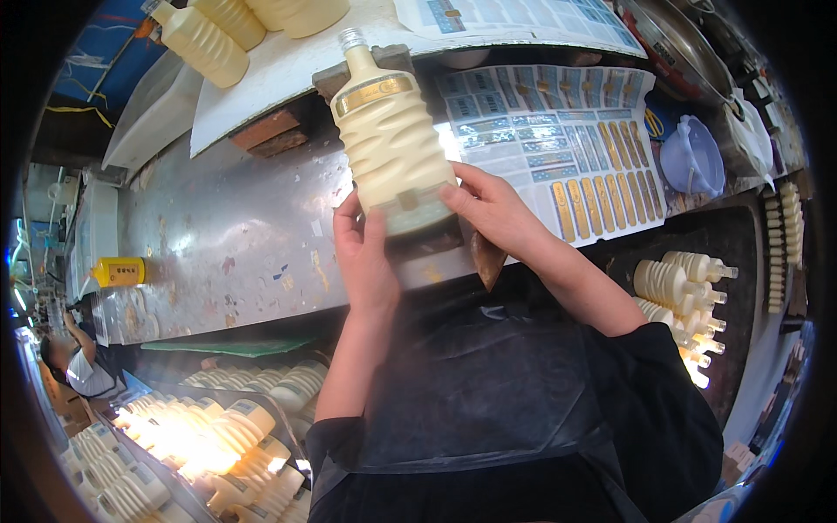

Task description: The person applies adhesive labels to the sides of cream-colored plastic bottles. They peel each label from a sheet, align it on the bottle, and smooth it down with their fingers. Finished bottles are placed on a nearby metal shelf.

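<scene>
A cream-coloured ribbed bottle (392, 139) lies with its clear threaded neck pointing away from me, the neck end propped on a dark block (330, 80). It bears a gold label near its shoulder and a pale, clear-looking band at its base. My left hand (362, 248) grips the base from the left, thumb against the lower edge. From the right, my right hand (488, 205) holds the base with its thumb on the band. Beside the bottle, on the right, lies a printed sheet of gold and blue labels (558, 148).
More cream bottles (205, 44) stand on a white board (261, 87) at the far left. A yellow bottle (119, 272) lies on the metal table (227, 235). To the right hangs a lilac bucket (691, 157). Crates of bottles (235, 427) fill the lower left; another person (83, 366) is beyond.
</scene>
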### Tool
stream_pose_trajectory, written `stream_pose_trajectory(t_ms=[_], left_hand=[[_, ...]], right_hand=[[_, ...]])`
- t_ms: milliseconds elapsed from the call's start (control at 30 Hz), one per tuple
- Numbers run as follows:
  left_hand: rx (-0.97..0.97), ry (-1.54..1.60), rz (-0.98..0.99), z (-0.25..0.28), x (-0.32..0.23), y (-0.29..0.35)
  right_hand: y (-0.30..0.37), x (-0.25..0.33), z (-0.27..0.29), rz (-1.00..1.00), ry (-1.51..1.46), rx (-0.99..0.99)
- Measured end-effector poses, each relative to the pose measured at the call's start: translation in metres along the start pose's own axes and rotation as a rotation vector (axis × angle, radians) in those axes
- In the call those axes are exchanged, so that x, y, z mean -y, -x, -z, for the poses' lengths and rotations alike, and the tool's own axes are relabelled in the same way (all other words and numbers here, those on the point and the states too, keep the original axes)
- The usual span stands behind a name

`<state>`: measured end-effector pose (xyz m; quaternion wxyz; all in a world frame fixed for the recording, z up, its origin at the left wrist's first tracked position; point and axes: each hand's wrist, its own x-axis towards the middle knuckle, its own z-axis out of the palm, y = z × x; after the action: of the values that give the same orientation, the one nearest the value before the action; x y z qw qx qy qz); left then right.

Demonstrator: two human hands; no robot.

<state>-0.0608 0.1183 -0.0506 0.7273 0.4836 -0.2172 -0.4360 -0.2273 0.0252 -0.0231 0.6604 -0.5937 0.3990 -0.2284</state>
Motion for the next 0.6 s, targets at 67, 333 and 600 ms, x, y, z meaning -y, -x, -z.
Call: stream_pose_trajectory(t_ms=[67,333,600], left_hand=[[-0.003,-0.002,0.004,-0.001,-0.001,0.0],[0.006,-0.012,0.013,-0.002,-0.005,0.001],[0.03,-0.261,-0.005,-0.004,-0.006,0.001]], right_hand=[[0.0,0.0,0.0,-0.001,0.007,0.0],[-0.001,-0.006,0.007,-0.028,0.005,-0.091],[0.0,0.031,0.014,0.134,-0.138,-0.189]])
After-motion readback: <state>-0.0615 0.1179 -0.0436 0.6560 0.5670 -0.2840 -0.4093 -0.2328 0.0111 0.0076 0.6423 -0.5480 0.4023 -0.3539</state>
